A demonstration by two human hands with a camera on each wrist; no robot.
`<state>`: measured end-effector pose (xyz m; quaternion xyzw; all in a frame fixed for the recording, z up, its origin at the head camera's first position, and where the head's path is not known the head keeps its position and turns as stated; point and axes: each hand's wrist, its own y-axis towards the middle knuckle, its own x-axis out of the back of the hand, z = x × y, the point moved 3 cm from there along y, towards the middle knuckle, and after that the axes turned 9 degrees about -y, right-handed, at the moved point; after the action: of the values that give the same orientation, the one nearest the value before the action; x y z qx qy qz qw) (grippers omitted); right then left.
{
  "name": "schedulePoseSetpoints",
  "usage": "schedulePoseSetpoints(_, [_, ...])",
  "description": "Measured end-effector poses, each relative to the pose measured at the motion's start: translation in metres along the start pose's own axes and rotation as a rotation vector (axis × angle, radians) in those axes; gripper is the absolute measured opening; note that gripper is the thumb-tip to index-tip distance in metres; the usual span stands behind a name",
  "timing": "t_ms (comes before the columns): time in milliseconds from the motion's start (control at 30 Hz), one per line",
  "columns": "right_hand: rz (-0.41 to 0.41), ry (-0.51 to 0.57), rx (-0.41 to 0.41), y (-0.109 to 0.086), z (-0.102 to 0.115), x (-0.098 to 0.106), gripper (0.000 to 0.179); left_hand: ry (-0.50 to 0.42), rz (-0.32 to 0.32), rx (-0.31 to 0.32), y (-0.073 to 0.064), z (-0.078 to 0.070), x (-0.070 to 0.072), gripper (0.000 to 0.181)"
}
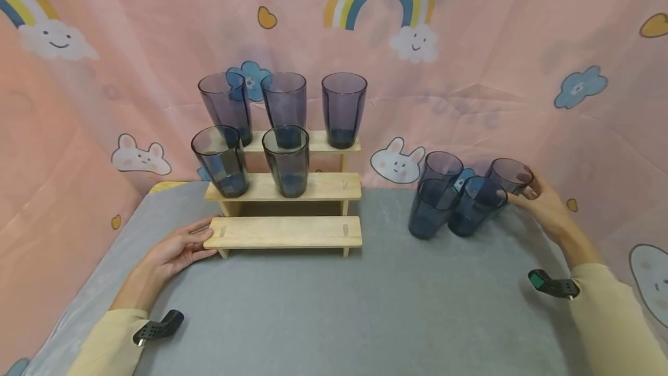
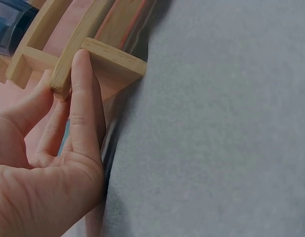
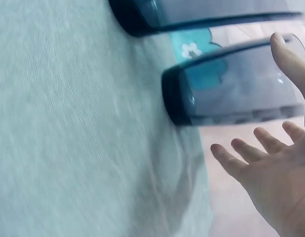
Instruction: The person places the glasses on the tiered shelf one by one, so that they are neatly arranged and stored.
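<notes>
From afar, I have the right hand [image 1: 548, 210] spread loosely, not gripping, around the rightmost tumbler [image 3: 236, 84] on gray cloth [image 1: 365, 318]; the left hand [image 1: 177, 250] pinches the wooden stand [image 1: 284, 232] at its end. I judge the tumbler stiff, slick, likely fragile, best held mid-wall.

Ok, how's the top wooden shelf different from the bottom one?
The top shelf carries three glasses; the bottom shelf carries none. The top shelf stands higher and farther back than the bottom shelf. The left hand pinches the bottom shelf's end, not the top shelf's. Both are pale wood.
</notes>
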<state>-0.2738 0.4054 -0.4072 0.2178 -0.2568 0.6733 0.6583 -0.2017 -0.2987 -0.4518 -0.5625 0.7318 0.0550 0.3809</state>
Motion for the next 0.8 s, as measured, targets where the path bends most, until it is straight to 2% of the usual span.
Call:
schedulePoseSetpoints(167, [-0.112, -0.045, 0.019, 0.002, 0.004, -0.008, 0.086, 0.000, 0.008, 0.001, 0.001, 0.001, 0.000, 0.075])
schedulePoseSetpoints(367, [-0.203, -0.002, 0.036, -0.002, 0.006, -0.010, 0.084, 0.005, 0.003, 0.000, 0.000, -0.001, -0.001, 0.072])
schedulePoseSetpoints(567, [-0.234, -0.032, 0.009, -0.009, 0.012, -0.005, 0.083, 0.034, -0.023, 0.002, 0.000, -0.001, -0.002, 0.070])
schedulePoseSetpoints(700, [-0.239, -0.104, -0.014, -0.010, 0.022, 0.004, 0.085, 0.054, -0.031, 0.007, 0.001, -0.001, -0.001, 0.074])
schedulePoseSetpoints(800, [-0.251, -0.143, -0.017, -0.011, 0.030, 0.012, 0.086, 0.035, -0.032, 0.010, 0.002, -0.001, 0.001, 0.050])
